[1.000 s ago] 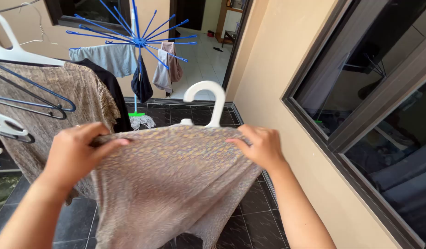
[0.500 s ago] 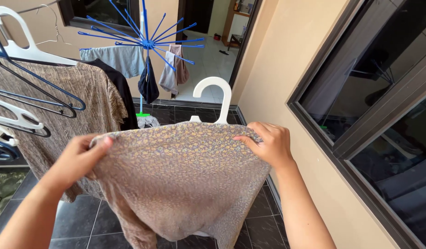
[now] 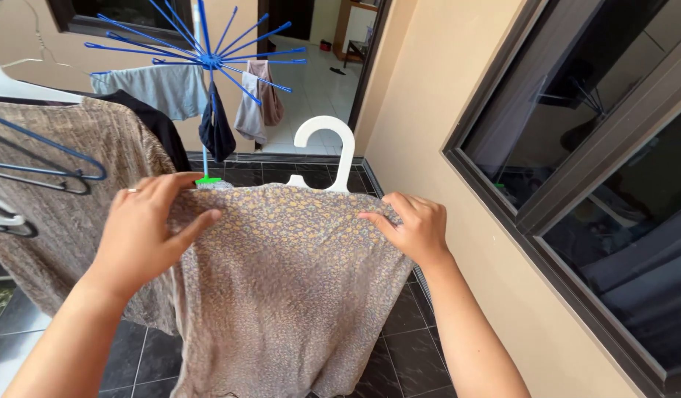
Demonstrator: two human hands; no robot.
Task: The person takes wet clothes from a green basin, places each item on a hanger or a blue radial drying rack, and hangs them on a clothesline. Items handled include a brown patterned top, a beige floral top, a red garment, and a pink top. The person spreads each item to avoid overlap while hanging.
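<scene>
A beige top with a small floral print (image 3: pixel 289 287) hangs on a white plastic hanger (image 3: pixel 327 147), held up in front of me. My left hand (image 3: pixel 145 228) grips the garment's left shoulder, fingers spread over the cloth. My right hand (image 3: pixel 414 225) pinches the right shoulder. Only the hanger's hook and neck show above the collar; its arms are hidden inside the top.
More brown garments on hangers (image 3: pixel 53 191) hang at my left. A blue umbrella-style drying rack (image 3: pixel 204 59) with several clothes stands behind. A beige wall (image 3: pixel 444 110) with a dark-framed window (image 3: pixel 598 147) runs along the right. Dark floor tiles (image 3: pixel 399 332) lie below.
Both hands have lifted the top and hanger a little and shifted their hold along the shoulders; my left hand now lies flatter over the left shoulder.
</scene>
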